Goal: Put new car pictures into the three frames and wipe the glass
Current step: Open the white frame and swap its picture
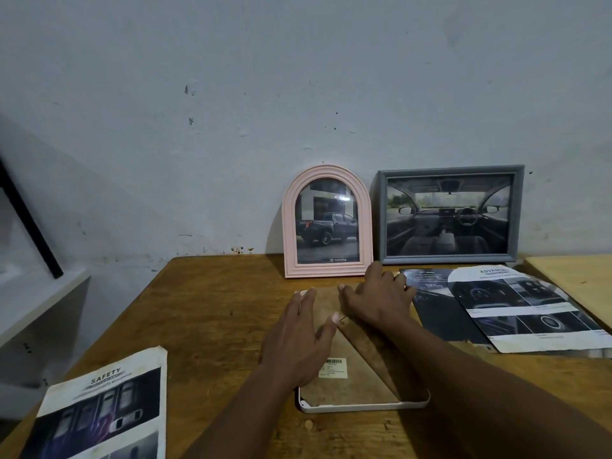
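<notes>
Left hand flat, fingers spread, pressing brown backing of white frame, gripping nothing. Right hand spread over frame's far end, fingertips at upper edge; possibly working small clip there, too dim to tell. White frame face-down mid-worktop, barcode label on backing. Bare wood to left and toward near edge. Brochure pages just beside on right; safety leaflet overhangs near-left corner. Pink arched frame and grey frame stand against wall, both holding car pictures.
</notes>
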